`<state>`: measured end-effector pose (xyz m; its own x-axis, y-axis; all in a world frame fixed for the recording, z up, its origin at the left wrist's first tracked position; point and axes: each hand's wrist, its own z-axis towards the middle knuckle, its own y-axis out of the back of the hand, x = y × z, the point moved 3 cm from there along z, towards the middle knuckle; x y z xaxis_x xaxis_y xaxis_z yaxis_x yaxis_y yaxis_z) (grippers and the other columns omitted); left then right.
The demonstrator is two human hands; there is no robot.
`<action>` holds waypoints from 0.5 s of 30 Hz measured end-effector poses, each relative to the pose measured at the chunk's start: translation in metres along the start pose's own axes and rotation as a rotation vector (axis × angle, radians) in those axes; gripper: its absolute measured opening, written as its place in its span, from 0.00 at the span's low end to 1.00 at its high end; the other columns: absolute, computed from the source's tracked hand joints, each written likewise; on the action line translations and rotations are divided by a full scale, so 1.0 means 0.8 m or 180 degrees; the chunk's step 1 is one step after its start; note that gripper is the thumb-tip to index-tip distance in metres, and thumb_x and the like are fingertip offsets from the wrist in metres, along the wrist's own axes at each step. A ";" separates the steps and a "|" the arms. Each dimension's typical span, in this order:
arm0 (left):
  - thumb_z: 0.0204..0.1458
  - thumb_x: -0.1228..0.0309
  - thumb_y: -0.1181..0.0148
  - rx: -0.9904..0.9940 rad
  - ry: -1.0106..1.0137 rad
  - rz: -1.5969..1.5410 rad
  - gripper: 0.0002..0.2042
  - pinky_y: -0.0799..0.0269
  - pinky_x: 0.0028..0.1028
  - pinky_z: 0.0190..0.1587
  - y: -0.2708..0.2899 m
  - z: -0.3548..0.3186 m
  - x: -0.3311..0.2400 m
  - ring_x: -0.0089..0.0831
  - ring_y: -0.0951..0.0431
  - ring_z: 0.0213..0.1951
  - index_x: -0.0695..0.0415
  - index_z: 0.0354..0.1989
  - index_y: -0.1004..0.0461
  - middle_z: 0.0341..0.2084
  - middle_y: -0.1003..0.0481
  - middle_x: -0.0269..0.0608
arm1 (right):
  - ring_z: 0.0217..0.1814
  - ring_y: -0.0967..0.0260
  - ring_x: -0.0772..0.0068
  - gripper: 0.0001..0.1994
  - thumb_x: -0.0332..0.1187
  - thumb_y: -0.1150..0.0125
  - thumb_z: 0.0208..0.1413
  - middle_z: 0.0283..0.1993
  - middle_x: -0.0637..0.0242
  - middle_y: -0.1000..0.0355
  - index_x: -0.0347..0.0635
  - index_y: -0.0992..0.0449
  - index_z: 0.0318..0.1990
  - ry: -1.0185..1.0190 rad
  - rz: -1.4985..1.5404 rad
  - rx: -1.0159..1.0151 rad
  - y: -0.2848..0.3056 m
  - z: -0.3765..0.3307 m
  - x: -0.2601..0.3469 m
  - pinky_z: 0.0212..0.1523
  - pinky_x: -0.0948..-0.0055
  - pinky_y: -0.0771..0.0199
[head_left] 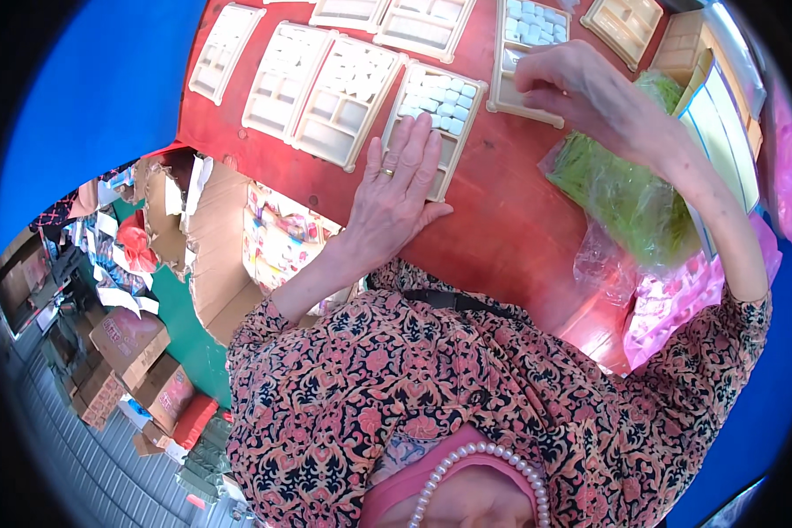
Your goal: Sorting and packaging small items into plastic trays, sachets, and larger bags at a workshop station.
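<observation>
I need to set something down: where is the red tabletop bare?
Bare: the red tabletop between the left hand and green bundle, running toward the patterned shirt. Crowded: the far side, packed with beige trays.

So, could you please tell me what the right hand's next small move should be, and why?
I would probably ease the right hand toward the white pieces in the tray below it: it hangs curled just short of them, while the left hand lies flat over a second tray. Whether the right hand holds anything is unclear.
</observation>
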<state>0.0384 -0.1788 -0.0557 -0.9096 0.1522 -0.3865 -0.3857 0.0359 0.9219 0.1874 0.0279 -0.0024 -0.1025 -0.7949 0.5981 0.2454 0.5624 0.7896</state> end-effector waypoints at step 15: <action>0.39 0.58 0.35 -0.0264 0.0158 -0.0176 0.45 0.58 0.51 0.63 0.004 0.002 0.004 0.51 0.54 0.66 0.69 0.63 0.51 0.64 0.53 0.58 | 0.42 0.33 0.44 0.07 0.23 0.43 0.47 0.39 0.49 0.31 0.33 0.32 0.34 0.0354 0.0185 0.0023 -0.077 0.067 0.007 0.40 0.57 0.31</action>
<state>0.0348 -0.1767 -0.0535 -0.8924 0.1031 -0.4393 -0.4450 -0.0392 0.8947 0.1201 0.0006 -0.0405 0.0195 -0.7810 0.6242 0.2409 0.6096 0.7552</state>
